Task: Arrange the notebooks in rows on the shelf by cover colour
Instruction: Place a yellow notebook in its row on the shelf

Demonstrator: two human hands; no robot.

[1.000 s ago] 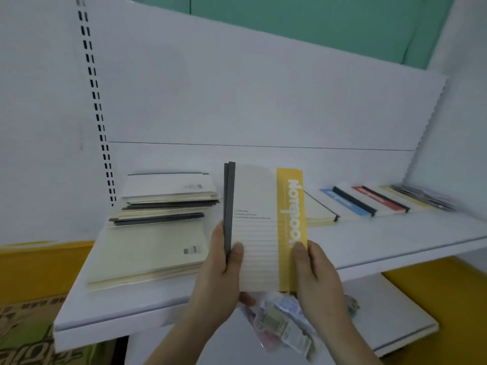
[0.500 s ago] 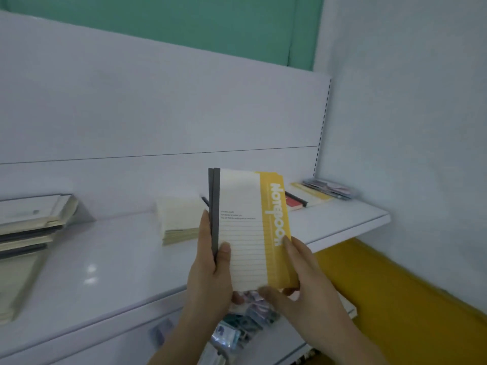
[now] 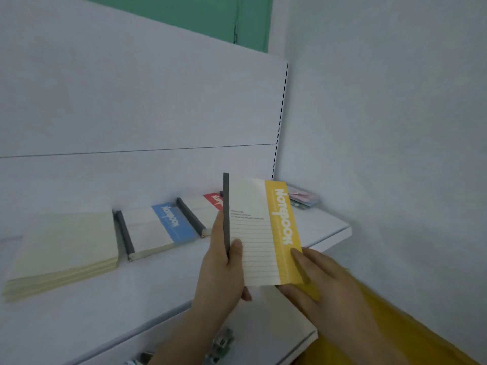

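Cream stack (image 3: 66, 246) flat on shelf (image 3: 163, 280), far left. Blue notebook (image 3: 160, 227) beside it, red notebook (image 3: 214, 200) behind. My left hand (image 3: 224, 275) grip clamps grey spine of yellow notebook (image 3: 263, 233), held upright above shelf; my right hand (image 3: 321, 280) grip pinches its lower yellow corner.

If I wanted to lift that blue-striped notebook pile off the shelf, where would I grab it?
Probably the near short edge of the blue notebook pile, from the shelf's open front. It lies flat, with the cream pile and red notebook close on either side.
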